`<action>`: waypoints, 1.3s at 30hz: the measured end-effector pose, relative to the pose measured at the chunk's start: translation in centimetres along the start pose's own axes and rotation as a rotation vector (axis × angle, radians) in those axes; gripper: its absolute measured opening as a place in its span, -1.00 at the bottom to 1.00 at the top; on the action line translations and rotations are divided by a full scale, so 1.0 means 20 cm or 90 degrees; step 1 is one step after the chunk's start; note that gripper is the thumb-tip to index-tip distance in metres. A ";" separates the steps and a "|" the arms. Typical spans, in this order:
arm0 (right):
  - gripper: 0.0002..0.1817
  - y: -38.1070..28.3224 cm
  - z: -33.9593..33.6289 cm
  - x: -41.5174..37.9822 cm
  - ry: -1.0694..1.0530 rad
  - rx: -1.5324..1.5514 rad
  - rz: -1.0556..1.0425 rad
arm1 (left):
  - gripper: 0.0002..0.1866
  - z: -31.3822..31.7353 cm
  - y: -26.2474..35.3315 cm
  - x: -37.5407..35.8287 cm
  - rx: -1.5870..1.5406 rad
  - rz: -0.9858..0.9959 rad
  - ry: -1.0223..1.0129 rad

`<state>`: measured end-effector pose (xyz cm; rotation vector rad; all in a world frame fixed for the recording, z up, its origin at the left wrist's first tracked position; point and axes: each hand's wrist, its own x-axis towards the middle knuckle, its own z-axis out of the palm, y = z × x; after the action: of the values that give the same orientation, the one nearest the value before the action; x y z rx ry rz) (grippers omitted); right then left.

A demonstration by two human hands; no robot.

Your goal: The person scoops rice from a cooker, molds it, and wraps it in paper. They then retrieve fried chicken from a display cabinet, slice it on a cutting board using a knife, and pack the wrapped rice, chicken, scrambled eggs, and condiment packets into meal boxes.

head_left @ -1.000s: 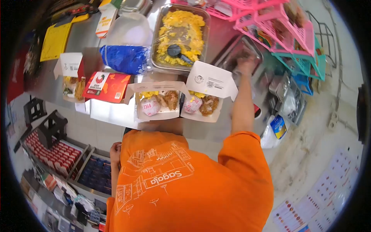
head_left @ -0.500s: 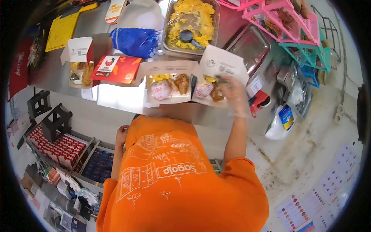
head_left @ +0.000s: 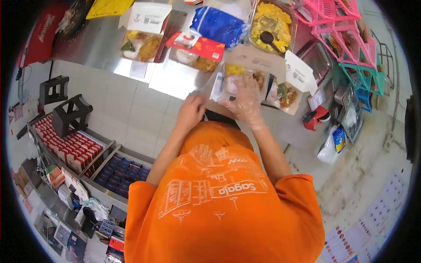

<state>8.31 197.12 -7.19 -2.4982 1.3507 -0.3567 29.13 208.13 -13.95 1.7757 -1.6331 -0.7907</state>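
In a clear plastic glove, my right hand (head_left: 245,101) reaches over an open meal box (head_left: 263,65), fingers spread against its food and near edge. That box holds yellow egg, a wrapped round item and fried chicken. My left hand (head_left: 191,112) is bare, at the counter's front edge left of the box, its fingers curled; what they hold, if anything, is hidden. To the right stands another open box (head_left: 300,74) with chicken and a wrapped item. A red-lidded box (head_left: 197,44) and a further open box (head_left: 147,19) stand to the left.
Behind the boxes lie a blue bag (head_left: 218,26) and a tray of yellow egg (head_left: 269,22) with a dark spoon. Pink baskets (head_left: 337,26) stand at the right, above a red tape dispenser (head_left: 313,119). Black stools (head_left: 72,116) are at the lower left.
The view has shifted left. My right hand has moved from the rightmost box to the one beside it. My left hand has risen from my side to the counter edge.
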 end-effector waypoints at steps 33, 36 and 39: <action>-0.59 1.52 -1.33 0.84 0.632 0.025 0.117 | -0.63 0.39 1.09 0.35 -0.405 -0.076 -0.267; -0.46 2.09 -1.64 1.11 0.582 -0.122 0.388 | -0.69 0.38 0.92 0.13 -0.217 -0.187 -0.181; -0.40 2.43 -1.64 1.27 0.367 -0.215 0.430 | -0.74 0.48 0.57 -0.27 -0.277 -0.390 0.002</action>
<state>-27.02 146.24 8.16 -2.0418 2.5485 -0.7699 14.08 212.34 -11.39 1.9419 -0.8060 -1.2939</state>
